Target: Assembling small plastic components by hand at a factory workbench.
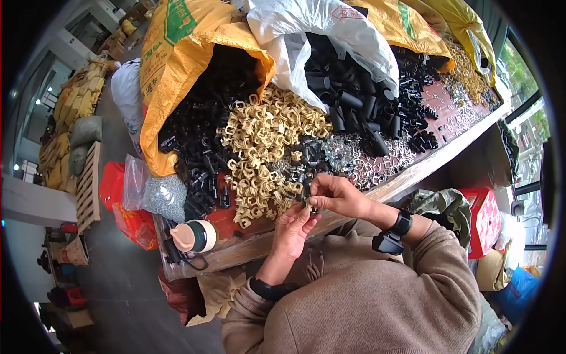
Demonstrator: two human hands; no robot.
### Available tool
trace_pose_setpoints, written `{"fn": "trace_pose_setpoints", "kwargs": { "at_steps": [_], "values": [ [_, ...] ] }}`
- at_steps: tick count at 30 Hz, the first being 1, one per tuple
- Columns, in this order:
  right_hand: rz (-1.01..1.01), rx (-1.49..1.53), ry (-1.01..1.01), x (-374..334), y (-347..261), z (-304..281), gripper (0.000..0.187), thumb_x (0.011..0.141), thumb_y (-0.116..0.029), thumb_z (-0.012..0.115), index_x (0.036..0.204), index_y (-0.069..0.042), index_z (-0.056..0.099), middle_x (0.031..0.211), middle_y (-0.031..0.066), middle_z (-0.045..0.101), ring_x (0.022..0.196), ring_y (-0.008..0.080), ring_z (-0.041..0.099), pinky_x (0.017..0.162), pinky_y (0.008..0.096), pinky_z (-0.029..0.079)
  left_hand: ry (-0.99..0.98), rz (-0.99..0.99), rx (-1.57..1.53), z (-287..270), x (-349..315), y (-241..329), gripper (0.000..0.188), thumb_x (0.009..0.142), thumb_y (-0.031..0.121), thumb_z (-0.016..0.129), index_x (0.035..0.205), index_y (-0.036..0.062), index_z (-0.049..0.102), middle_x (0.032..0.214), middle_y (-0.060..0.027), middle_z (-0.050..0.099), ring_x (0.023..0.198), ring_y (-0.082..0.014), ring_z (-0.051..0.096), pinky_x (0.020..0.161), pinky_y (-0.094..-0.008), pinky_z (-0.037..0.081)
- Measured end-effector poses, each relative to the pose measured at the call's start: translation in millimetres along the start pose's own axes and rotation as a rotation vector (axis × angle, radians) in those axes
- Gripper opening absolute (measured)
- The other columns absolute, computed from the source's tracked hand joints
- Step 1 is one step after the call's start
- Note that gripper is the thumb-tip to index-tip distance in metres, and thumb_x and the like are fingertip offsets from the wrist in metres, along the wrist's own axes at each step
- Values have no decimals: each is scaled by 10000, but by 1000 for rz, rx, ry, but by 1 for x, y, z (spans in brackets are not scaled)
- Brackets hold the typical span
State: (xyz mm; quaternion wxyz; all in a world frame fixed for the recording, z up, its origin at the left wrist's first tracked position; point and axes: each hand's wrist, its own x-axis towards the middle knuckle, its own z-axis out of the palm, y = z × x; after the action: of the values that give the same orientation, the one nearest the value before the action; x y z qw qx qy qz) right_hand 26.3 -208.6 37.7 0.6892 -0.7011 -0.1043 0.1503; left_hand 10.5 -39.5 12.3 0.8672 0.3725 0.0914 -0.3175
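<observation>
Both hands meet above the near edge of the table, with fingers pinched round one small part (312, 205) that looks dark with a pale, brass-coloured bit. My left hand (290, 230) grips it from below and the left. From the right, my right hand (342, 197) pinches at its top with thumb and forefinger. The fingers cover much of the part, so its exact kind stays hidden. Just beyond them lies a heap of beige, U-shaped clips (259, 133). Small black fittings (203, 171) lie left of that heap, and shiny metal pieces (345, 154) lie to its right.
Open woven sacks, one orange (171, 76) and one white (324, 20), spill black parts onto the table. Black tubes (354, 100) and silver hooks (389, 159) lie at the right. A bottle with a pink lid (184, 237) and a bag of small grey pieces (165, 197) sit left.
</observation>
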Motion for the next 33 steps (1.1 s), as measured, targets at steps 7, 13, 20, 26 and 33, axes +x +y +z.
{"fn": "trace_pose_setpoints", "kwargs": {
  "at_steps": [7, 13, 20, 26, 33],
  "values": [
    [-364, -801, 114, -7, 13, -28, 201, 738, -188, 592, 818, -38, 485, 664, 61, 543, 565, 174, 546, 496, 290, 431, 45, -10, 4, -4, 3, 6, 201, 775, 129, 578, 953, 39, 554, 852, -66, 592, 735, -150, 584, 626, -197, 474],
    [-146, -1242, 96, -10, 39, -16, 206, 702, -210, 577, 805, -51, 495, 705, 88, 543, 618, 260, 565, 504, 333, 457, 106, -24, 27, -3, 7, 3, 172, 787, 122, 555, 938, 38, 546, 847, -87, 590, 726, -150, 578, 625, -209, 478],
    [-282, -1048, 44, -3, 40, -27, 177, 756, -217, 545, 775, -47, 502, 678, 77, 539, 579, 213, 565, 488, 310, 448, 120, -22, 26, -4, 6, 2, 177, 772, 112, 577, 932, 40, 558, 844, -58, 594, 717, -133, 577, 607, -187, 463],
    [18, -116, -182, -6, 3, -23, 165, 841, -183, 480, 814, -22, 502, 608, 50, 518, 515, 105, 492, 471, 247, 403, 105, -15, 30, -3, 6, 1, 181, 772, 107, 577, 942, 48, 556, 846, -35, 589, 725, -119, 573, 619, -182, 459],
    [-15, -68, -88, -4, -6, -6, 135, 816, -142, 528, 874, -21, 517, 586, 34, 518, 506, 82, 488, 486, 231, 405, 10, -29, 61, 3, 5, 4, 219, 769, 106, 583, 980, 58, 550, 858, -13, 583, 747, -99, 569, 643, -184, 458]
  ]
}}
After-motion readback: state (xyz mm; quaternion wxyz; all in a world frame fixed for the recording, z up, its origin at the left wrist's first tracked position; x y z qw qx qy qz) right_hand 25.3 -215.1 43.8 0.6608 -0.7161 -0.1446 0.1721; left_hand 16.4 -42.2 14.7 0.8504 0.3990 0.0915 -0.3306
